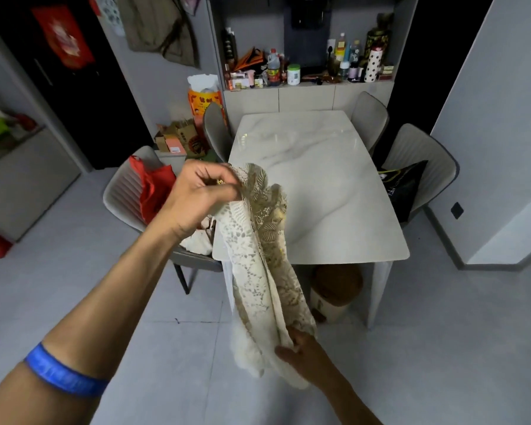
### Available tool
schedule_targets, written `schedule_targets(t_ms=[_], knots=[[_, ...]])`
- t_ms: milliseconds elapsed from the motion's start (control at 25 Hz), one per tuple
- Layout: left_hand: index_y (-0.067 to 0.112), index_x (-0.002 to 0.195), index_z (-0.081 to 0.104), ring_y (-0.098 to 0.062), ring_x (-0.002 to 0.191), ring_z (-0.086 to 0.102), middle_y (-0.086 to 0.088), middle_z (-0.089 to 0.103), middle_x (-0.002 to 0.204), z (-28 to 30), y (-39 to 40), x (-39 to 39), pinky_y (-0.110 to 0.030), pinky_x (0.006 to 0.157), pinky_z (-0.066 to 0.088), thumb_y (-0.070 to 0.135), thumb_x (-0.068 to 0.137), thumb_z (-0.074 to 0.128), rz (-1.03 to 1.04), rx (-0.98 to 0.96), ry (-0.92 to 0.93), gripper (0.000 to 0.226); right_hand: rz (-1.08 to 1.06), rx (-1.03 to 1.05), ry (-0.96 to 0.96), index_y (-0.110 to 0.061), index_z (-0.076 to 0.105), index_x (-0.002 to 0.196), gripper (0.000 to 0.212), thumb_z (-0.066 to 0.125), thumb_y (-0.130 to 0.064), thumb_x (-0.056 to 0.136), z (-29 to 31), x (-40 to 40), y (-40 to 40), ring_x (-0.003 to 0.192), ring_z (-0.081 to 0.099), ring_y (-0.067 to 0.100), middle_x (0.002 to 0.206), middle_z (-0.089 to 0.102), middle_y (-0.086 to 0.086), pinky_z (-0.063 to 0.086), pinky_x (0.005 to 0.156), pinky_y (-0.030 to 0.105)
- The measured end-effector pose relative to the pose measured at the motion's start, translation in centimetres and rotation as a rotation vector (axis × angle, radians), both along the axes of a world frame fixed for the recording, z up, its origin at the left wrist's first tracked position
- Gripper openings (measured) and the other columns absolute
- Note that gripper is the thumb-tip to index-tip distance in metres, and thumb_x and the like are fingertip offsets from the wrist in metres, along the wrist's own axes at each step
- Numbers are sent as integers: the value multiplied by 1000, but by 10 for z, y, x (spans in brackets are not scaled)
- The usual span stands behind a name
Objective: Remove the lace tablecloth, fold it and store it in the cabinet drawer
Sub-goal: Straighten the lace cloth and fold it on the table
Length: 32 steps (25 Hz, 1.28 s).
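Above the near end of the marble table (pixel 319 167), I see the lace tablecloth (pixel 262 265) hanging gathered, long axis running top to bottom. My left hand (pixel 196 197) pinches its upper end; my right hand (pixel 301 354) grips the lower end.

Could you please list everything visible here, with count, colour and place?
Cream and gold lace tablecloth: one, hanging bunched between both hands, off the table.
White marble-look dining table: one, centre.
Grey padded chairs: four, around the table.
Red bag: one, on the near left chair.
Black bag: one, on the right chair.
Bin with brown lid: one, under the table.
Left hand: pinches the cloth's top.
Right hand: grips its lower end.
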<state>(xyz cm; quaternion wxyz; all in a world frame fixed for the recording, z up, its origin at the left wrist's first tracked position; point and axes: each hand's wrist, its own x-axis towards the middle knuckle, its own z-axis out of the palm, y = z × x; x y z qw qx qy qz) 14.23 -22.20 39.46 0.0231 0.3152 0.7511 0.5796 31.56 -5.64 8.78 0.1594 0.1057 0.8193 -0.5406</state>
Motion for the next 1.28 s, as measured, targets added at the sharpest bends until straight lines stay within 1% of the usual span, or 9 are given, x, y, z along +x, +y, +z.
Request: schedule_targets(t_ms=[200, 360, 520, 760, 880, 1040, 1120, 1200, 1280], knots=[[17, 55, 72, -3, 51, 56, 11, 67, 53, 25, -47, -38, -17, 53, 43, -6, 58, 54, 115, 182, -27, 29, -26, 568, 22, -28, 41, 145, 59, 58, -38, 90, -4, -13, 17, 138, 40, 15, 150, 45, -5, 29, 111, 25], [28, 60, 75, -4, 63, 63, 11, 73, 66, 6, -109, -73, -12, 64, 50, 2, 67, 66, 131, -324, 87, 28, -47, 947, -105, -29, 38, 144, 56, 49, -38, 90, 20, -16, 82, 131, 49, 13, 144, 52, -4, 35, 106, 30], [28, 66, 72, -27, 70, 69, -6, 74, 74, -46, -142, -85, -40, 74, 58, -8, 76, 75, 75, -693, 110, 37, -260, 929, -183, -21, 46, 130, 45, 51, -27, 86, 49, -22, 154, 114, 60, 22, 125, 63, 2, 38, 98, 38], [34, 67, 73, -18, 67, 67, 0, 75, 70, -87, -149, -78, -28, 61, 56, -2, 77, 77, 154, -661, 9, 38, 21, 1145, -548, -24, 55, 123, 38, 46, -39, 90, 67, 13, 218, 115, 56, 15, 123, 62, -5, 26, 111, 52], [26, 71, 76, -8, 70, 71, 5, 76, 75, -70, -109, -63, -22, 63, 58, -2, 76, 77, -2, -625, 114, 28, 52, 920, -265, -30, 45, 137, 58, 56, -53, 85, 72, 14, 152, 120, 55, 14, 134, 58, -6, 36, 106, 38], [12, 69, 73, -10, 64, 67, 3, 71, 71, -59, -37, -34, -24, 56, 53, 7, 73, 74, -238, -717, 267, 6, 1, 155, 289, -35, 34, 145, 86, 76, -53, 73, 116, -38, -10, 123, 44, -9, 140, 48, -23, 37, 101, 13], [16, 67, 74, -2, 64, 66, 10, 70, 70, -54, -19, -21, -21, 56, 52, 16, 66, 71, -284, -732, 273, 3, -127, 76, 408, -34, 45, 134, 65, 70, -53, 77, 141, -58, -60, 107, 52, -11, 123, 57, -29, 43, 90, 11], [18, 69, 73, -5, 65, 66, 9, 70, 72, -45, -20, -15, -26, 60, 53, 21, 65, 70, -278, -696, 256, 6, -304, 145, 629, -26, 59, 92, 12, 63, -37, 89, 153, -69, -68, 66, 57, 10, 73, 65, -11, 49, 62, 28], [19, 76, 75, -9, 72, 67, 7, 71, 79, -40, -34, -14, -30, 65, 54, 17, 71, 76, -289, -637, 260, 6, -348, 63, 698, -32, 47, 67, 30, 60, -25, 93, 154, -76, -57, 48, 35, 7, 50, 42, -9, 34, 47, 28]])
